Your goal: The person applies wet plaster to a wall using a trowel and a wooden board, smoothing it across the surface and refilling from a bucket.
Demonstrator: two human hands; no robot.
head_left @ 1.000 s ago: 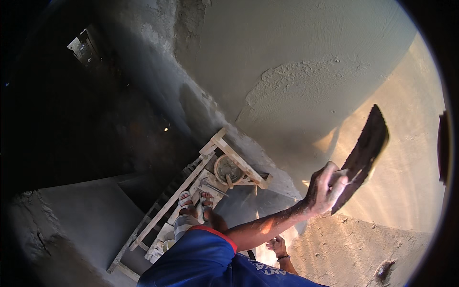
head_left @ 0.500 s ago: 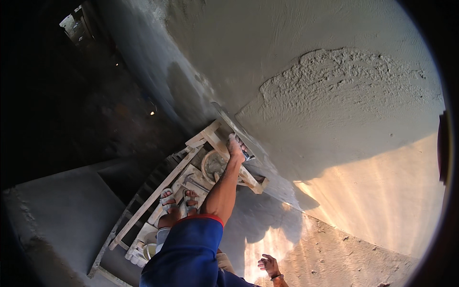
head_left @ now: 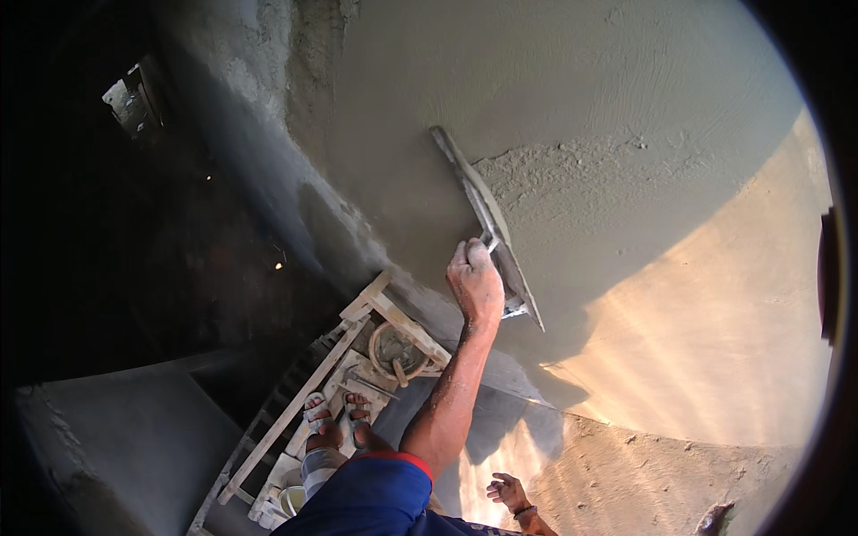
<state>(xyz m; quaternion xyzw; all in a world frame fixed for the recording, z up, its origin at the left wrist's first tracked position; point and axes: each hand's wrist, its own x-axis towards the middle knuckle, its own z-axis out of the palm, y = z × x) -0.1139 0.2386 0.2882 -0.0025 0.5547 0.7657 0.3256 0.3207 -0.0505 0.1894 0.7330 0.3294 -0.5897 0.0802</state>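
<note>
My left hand (head_left: 475,279) is closed round the handle of a long plastering trowel (head_left: 487,219). The trowel's thin grey blade stands edge-on to me against the wet grey plaster (head_left: 402,152) of the wall. A rough band of plaster (head_left: 581,174) begins at the blade's upper right side; smooth plaster lies to its left. Low in the view, my right hand (head_left: 508,493), with a dark band at the wrist, hangs apart from the wall. Its fingers are loosely spread and hold nothing.
I stand in sandals on a wooden plank platform (head_left: 313,366) with rails. A round mortar pan (head_left: 396,351) rests on it, beside a hammer-like tool (head_left: 371,388). A pale bucket (head_left: 292,500) stands near my legs. Darkness fills the left; sunlight falls on the wall (head_left: 697,330) at right.
My left hand has carried the trowel up and right from beside the platform's rail, across the wall. The rough band is smaller, with its left part now smooth. My right hand stays low.
</note>
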